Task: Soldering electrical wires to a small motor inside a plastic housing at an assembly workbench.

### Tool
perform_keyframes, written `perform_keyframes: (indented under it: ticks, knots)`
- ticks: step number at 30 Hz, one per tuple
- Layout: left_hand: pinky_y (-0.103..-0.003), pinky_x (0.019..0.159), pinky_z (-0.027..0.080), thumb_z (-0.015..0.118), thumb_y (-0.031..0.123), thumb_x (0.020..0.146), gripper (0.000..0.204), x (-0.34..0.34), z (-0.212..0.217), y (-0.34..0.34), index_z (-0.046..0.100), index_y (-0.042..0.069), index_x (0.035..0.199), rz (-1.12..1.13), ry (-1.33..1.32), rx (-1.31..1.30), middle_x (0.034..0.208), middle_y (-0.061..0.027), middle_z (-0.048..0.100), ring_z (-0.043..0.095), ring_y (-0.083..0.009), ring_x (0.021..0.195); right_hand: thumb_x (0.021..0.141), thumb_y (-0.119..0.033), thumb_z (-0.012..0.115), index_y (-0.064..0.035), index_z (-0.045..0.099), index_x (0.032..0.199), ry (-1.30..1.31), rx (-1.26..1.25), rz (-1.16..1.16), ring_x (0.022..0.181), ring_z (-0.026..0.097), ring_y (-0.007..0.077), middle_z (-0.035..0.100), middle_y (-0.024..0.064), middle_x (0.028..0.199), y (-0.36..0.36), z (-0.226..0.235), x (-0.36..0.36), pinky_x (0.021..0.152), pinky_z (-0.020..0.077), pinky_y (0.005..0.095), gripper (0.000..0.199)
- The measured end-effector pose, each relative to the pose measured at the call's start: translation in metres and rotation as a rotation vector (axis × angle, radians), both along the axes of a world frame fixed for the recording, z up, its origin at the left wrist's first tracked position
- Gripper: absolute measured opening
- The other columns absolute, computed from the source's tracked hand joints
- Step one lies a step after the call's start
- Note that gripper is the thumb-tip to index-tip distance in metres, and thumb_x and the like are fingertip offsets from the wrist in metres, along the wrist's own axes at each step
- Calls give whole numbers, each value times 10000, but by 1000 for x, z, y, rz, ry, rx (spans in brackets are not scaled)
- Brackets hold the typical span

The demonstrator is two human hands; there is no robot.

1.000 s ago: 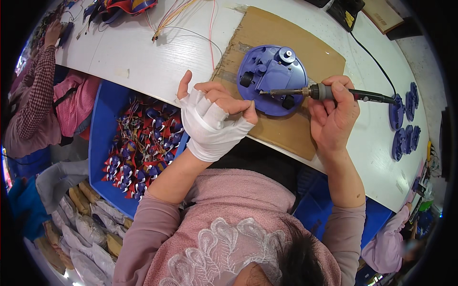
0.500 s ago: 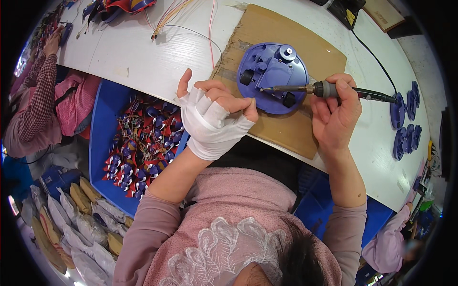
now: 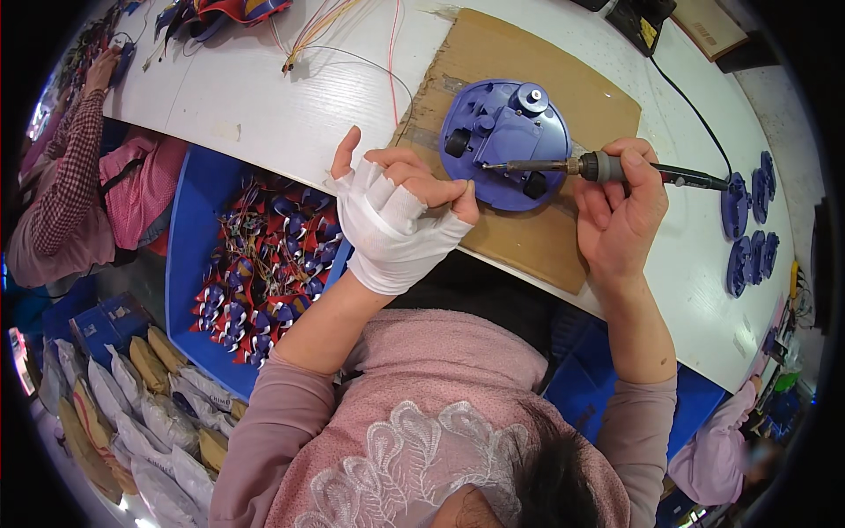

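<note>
A blue-violet oval plastic toy base (image 3: 514, 136), with small black wheels and a grey round wheel, lies on a brown cardboard sheet (image 3: 449, 66). My right hand (image 3: 620, 207) grips a soldering iron (image 3: 603, 165) by its handle, and the metal tip reaches across to the front middle of the base. Wearing a white fingerless glove, my left hand (image 3: 400, 211) is at the base's near left edge. Its thumb and forefinger are pinched together, the little finger sticks out, and whatever is between the fingertips is too small to make out.
Several similar blue bases (image 3: 738, 207) stand at the right. The iron's black cord (image 3: 691, 101) runs to a dark stand (image 3: 638, 22). Loose wires (image 3: 308, 40) lie at the back left. A blue bin (image 3: 180, 264) of red-and-blue parts is left. A co-worker's hand (image 3: 101, 70) is far left.
Hardly anything differs. The whole picture has shifted very slightly; both hands, the iron and the base keep their places relative to each other.
</note>
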State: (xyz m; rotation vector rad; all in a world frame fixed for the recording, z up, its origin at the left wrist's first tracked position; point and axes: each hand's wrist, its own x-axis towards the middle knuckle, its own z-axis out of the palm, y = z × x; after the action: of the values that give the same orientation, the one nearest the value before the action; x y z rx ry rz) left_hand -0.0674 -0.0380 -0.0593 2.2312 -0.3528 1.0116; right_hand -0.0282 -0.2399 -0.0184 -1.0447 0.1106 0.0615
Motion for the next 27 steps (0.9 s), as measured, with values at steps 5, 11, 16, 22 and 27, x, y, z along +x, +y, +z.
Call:
perform_keyframes:
  ticks: [5,11,16,22,27]
  knots:
    - [-468,998,314,774,59,583,253,0,4,-1,570,165,689,-4,7,7,603,40,504,562,-179,637,913,-222,456,-74,496,878,3,-45,9,375,192,44,420,-15,575,1,0,0,400,223,199,158]
    - [-466,1000,289,766,92,589,253,-1,2,2,579,187,730,-7,21,24,666,35,504,567,-188,693,909,-226,460,-76,494,880,-26,-29,37,379,191,45,423,-12,578,-2,-1,1,399,213,195,156]
    - [-425,928,339,752,100,603,259,-4,21,3,600,185,794,56,79,19,773,12,540,556,-214,788,888,-186,467,-45,499,844,15,19,-8,371,225,64,375,-7,530,-6,-3,4,388,220,225,151]
    - [-371,802,388,730,75,624,245,-3,12,45,613,172,817,253,40,57,843,-5,566,530,-223,832,897,-208,460,-66,502,854,4,11,-30,380,201,53,386,-20,563,-9,3,5,391,204,209,155]
    - [-347,767,420,718,46,647,243,13,21,68,631,146,851,236,41,240,882,-22,582,531,-229,864,894,-199,463,-64,507,845,11,2,-78,382,209,54,390,-19,572,-8,5,4,389,196,210,150]
